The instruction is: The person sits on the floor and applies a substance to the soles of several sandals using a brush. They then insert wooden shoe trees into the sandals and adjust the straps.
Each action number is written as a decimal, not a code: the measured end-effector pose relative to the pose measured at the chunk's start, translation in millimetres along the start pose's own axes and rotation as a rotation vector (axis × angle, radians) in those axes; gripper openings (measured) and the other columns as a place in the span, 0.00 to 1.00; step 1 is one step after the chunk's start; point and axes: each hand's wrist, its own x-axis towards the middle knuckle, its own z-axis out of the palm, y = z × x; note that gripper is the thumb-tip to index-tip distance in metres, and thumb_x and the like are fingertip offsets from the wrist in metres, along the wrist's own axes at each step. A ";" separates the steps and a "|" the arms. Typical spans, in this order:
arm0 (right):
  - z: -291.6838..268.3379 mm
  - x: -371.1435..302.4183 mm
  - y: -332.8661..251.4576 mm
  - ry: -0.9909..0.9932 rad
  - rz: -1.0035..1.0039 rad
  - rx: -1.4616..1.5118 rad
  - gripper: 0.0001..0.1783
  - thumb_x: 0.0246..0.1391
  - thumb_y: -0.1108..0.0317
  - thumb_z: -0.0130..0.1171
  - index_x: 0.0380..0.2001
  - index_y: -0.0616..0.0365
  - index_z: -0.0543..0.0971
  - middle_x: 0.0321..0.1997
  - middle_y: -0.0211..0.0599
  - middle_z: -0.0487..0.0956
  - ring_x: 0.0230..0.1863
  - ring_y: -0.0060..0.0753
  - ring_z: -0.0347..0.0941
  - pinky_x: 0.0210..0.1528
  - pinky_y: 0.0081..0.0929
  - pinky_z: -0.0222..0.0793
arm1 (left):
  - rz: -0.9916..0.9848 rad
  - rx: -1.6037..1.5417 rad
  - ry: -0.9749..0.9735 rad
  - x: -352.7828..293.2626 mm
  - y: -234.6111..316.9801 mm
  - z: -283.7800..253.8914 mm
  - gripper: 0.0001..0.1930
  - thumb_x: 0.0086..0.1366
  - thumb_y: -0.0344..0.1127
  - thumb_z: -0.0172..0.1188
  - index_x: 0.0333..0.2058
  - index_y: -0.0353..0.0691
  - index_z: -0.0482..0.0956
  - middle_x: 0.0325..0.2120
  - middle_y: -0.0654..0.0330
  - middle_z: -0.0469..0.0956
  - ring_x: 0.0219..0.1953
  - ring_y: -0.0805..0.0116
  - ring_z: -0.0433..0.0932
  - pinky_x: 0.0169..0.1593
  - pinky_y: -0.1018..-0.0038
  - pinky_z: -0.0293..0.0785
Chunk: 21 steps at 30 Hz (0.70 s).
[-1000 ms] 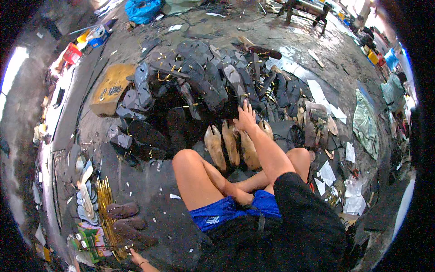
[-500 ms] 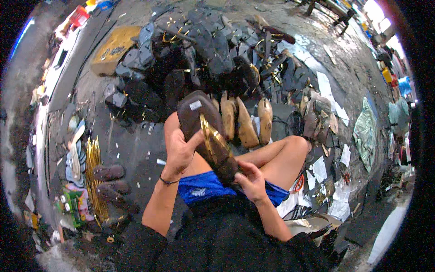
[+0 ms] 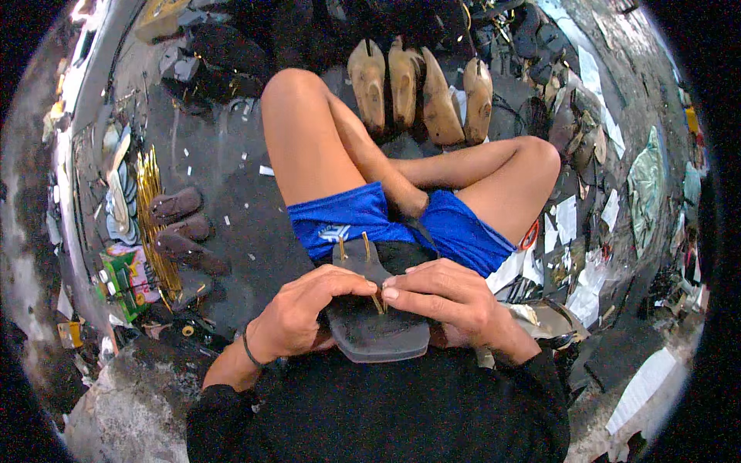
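A dark sandal sole (image 3: 382,339) is held in front of my chest by both hands. Two thin gold strap ends (image 3: 366,245) stick up near its far end, and another gold piece (image 3: 378,302) shows at the middle, between my fingers. My left hand (image 3: 309,305) grips the sole's left side, thumb near the gold piece. From the other side, my right hand (image 3: 455,302) wraps the sole with its fingertips meeting the left thumb at the middle. The undersides of both hands are hidden behind the sole.
Several wooden shoe lasts (image 3: 403,85) stand past my crossed legs. At the left lie brown sandals (image 3: 177,204) and a bundle of gold strips (image 3: 151,177). White paper scraps (image 3: 566,220) and a green cloth (image 3: 645,185) are on the right. Dark material is heaped at the far side.
The sandal has come closer to my body and been turned over, with strap ends now showing. Both hands have shifted to its middle. My view has tilted down.
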 end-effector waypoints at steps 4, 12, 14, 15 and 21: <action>3.5 -10.6 -1.9 0.004 0.031 -0.109 0.20 0.51 0.68 0.55 0.49 0.54 0.80 0.48 0.36 0.80 0.47 0.41 0.77 0.47 0.35 0.75 | -0.006 0.080 0.022 -2.9 1.8 4.1 0.22 0.45 0.23 0.70 0.42 0.34 0.77 0.43 0.51 0.80 0.45 0.54 0.81 0.49 0.65 0.77; 29.0 -29.7 10.0 -0.106 0.239 0.164 0.25 0.34 0.73 0.71 0.42 0.52 0.78 0.48 0.33 0.76 0.65 0.48 0.64 0.63 0.44 0.63 | -0.171 0.070 -0.036 -21.7 -5.2 23.3 0.20 0.43 0.23 0.69 0.38 0.35 0.77 0.43 0.52 0.80 0.46 0.54 0.80 0.49 0.65 0.76; 36.6 -34.2 20.1 -0.145 0.258 0.257 0.24 0.36 0.73 0.72 0.42 0.52 0.78 0.48 0.33 0.76 0.66 0.50 0.63 0.66 0.46 0.60 | -0.213 0.056 -0.055 -25.7 -11.0 26.9 0.20 0.42 0.22 0.69 0.37 0.35 0.77 0.43 0.52 0.80 0.47 0.54 0.79 0.50 0.65 0.76; 35.4 -29.0 28.0 -0.104 0.227 0.321 0.22 0.39 0.70 0.72 0.41 0.52 0.77 0.49 0.32 0.76 0.66 0.50 0.63 0.67 0.48 0.57 | -0.138 0.062 0.003 -19.3 -16.1 24.6 0.18 0.44 0.20 0.69 0.37 0.36 0.78 0.41 0.53 0.81 0.45 0.56 0.81 0.49 0.67 0.77; -24.5 68.6 173.3 0.411 0.359 -0.148 0.29 0.51 0.59 0.67 0.54 0.57 0.72 0.64 0.50 0.65 0.65 0.54 0.63 0.65 0.51 0.58 | -0.260 -0.016 0.617 64.3 -4.4 -2.3 0.18 0.54 0.27 0.71 0.43 0.35 0.78 0.36 0.58 0.82 0.38 0.71 0.81 0.44 0.74 0.77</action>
